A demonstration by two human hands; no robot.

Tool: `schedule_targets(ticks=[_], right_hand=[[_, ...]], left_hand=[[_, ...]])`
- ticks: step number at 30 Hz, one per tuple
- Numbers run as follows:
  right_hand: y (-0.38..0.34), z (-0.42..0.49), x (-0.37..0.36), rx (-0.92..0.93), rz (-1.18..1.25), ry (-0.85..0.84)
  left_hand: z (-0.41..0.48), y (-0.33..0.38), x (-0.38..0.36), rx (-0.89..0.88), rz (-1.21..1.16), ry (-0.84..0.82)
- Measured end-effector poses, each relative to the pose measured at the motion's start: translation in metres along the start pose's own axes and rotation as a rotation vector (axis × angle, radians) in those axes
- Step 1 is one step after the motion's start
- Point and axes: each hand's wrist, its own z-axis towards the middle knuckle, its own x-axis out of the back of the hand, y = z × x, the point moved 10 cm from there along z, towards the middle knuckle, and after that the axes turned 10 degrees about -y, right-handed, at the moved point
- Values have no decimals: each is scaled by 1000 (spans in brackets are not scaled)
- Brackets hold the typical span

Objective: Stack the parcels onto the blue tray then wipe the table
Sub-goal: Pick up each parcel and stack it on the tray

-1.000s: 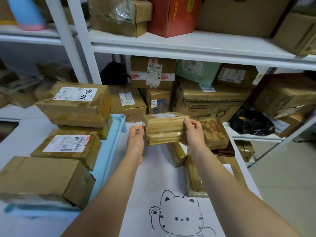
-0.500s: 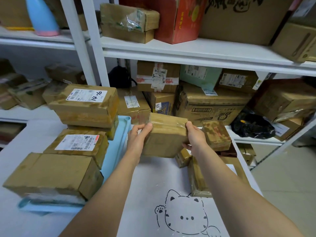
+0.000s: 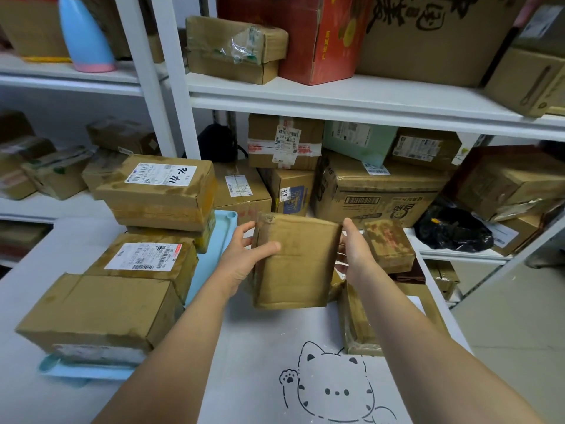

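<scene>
The left hand (image 3: pixel 241 261) and the right hand (image 3: pixel 354 255) grip one cardboard parcel (image 3: pixel 296 264) in the air above the counter (image 3: pixel 260 341). The left clasps its left edge with the thumb laid across the front face. The right clasps the right edge, fingers hidden behind. This parcel is a flat brown box, tape-glossy and scuffed, with its broad face turned to the camera. It is slightly taller than wide, so its long axis runs up and down between the hands, top edge leaning away.

Left of the left hand lies the blue tray (image 3: pixel 208 270), smooth plastic with a raised rim, bearing four boxes. A plain box (image 3: pixel 101 310) sits nearest, a labelled box (image 3: pixel 146 264) behind it, and a stack of two beyond, the top box (image 3: pixel 159 188) marked "14-70" on its white label.

Right of the right hand, on the counter, sit a small stained box (image 3: pixel 388 244) and, under the forearm, a tape-wrapped parcel (image 3: pixel 356 325). A line-drawn cat (image 3: pixel 333 390) marks the white counter below the forearms.
</scene>
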Motion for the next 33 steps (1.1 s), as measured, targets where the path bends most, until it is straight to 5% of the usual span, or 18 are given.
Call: schedule_targets(ticks=[7, 16, 33], right_hand=[[4, -5, -4, 16, -30, -102], [44, -22, -8, -209, -26, -238], [64, -27, -21, -325, 308, -175]], left_hand=[[-8, -17, 8, 148, -180, 143], [-31, -46, 10, 454, -399, 259], [-19, -16, 24, 194, -344, 311]])
